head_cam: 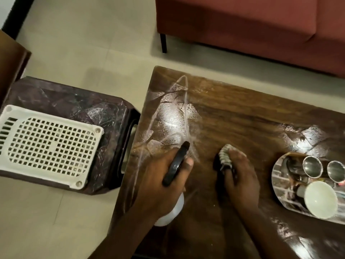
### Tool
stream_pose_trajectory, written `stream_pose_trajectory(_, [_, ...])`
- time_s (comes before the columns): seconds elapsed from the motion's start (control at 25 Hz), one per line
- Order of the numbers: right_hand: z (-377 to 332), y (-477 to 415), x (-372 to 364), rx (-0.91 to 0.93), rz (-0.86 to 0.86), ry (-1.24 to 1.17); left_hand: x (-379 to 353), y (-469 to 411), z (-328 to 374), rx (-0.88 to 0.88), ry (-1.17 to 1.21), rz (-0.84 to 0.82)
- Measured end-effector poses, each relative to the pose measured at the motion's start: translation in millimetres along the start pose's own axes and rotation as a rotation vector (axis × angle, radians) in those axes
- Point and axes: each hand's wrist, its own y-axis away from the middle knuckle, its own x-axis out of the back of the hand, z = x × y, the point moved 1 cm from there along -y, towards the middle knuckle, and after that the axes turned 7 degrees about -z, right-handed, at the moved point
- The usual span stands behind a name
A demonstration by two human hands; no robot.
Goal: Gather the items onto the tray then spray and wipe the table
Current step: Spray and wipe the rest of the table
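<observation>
Head view puts the job at spray-and-wipe: cups (312, 166) sit on the tray (274, 181), left hand (160, 186) grips the bottle (176, 165), right hand (240, 176) holds a cloth (225, 156) against the table (233, 113), probably to sweep the wet streaks (173, 116) next.

Home living room — red sofa (242, 21), wooden coffee table (233, 116), tiled floor (84, 53)

The left hand (158, 186) covers most of the spray bottle (175, 164); the right hand (241, 177) hides much of the cloth (224, 156); the tray (277, 177) is cut off at the right edge.
</observation>
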Motion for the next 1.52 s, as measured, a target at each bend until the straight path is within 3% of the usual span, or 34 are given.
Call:
stream_pose_trajectory(0.2, [9, -129, 6, -0.139, 0.229, -0.109, -6, -73, 2, 0.059, 0.030, 0.039])
stream_pose_trajectory(0.4, [10, -164, -15, 0.023, -0.079, 0.117, -9, -104, -16, 0.195, 0.007, 0.112])
stream_pose_trajectory(0.56, [15, -185, -12, 0.200, -0.187, 0.226, -10, -109, -23, 0.215, 0.009, 0.116])
stream_pose_trajectory(0.72, [-19, -241, -16, -0.067, -0.098, 0.107, -7, -108, -26, 0.236, -0.001, 0.186])
stream_pose_trajectory(0.76, [-41, -238, -27, -0.033, -0.129, 0.104, -4, -109, -26, 0.228, 0.008, 0.200])
stream_pose_trajectory(0.8, [-59, -231, -41, 0.101, -0.198, 0.132, -2, -110, -25, 0.220, 0.024, 0.201])
stream_pose_trajectory(0.92, [-79, -202, -60, 0.791, -0.566, 0.302, 4, -114, -20, 0.199, 0.069, 0.207])
stream_pose_trajectory(0.96, [-74, -211, -57, 0.907, -0.608, 0.361, 7, -114, -20, 0.202, 0.070, 0.221])
stream_pose_trajectory(1.0, [-71, -228, -54, 0.862, -0.571, 0.395, 10, -114, -21, 0.211, 0.064, 0.233])
stream_pose_trajectory(1.12, [-79, -276, -48, 0.197, -0.308, 0.241, 20, -113, -23, 0.231, 0.029, 0.266])
stream_pose_trajectory(1.16, [-91, -276, -56, 0.102, -0.289, 0.184, 23, -113, -23, 0.230, 0.034, 0.275])
stream_pose_trajectory(1.2, [-109, -269, -66, 0.185, -0.323, 0.180, 26, -113, -23, 0.228, 0.052, 0.281])
stream_pose_trajectory(1.32, [-133, -241, -88, 0.912, -0.618, 0.311, 34, -112, -21, 0.202, 0.068, 0.293])
stream_pose_trajectory(1.36, [-133, -251, -86, 0.986, -0.623, 0.339, 38, -110, -22, 0.196, 0.061, 0.298])
stream_pose_trajectory(1.4, [-134, -266, -88, 0.904, -0.561, 0.351, 42, -109, -23, 0.196, 0.054, 0.302])
stream_pose_trajectory(1.48, [-139, -288, -86, 0.407, -0.394, 0.295, 49, -104, -27, 0.207, 0.038, 0.311])
stream_pose_trajectory(1.52, [-146, -289, -88, 0.256, -0.349, 0.247, 52, -101, -29, 0.211, 0.038, 0.319])
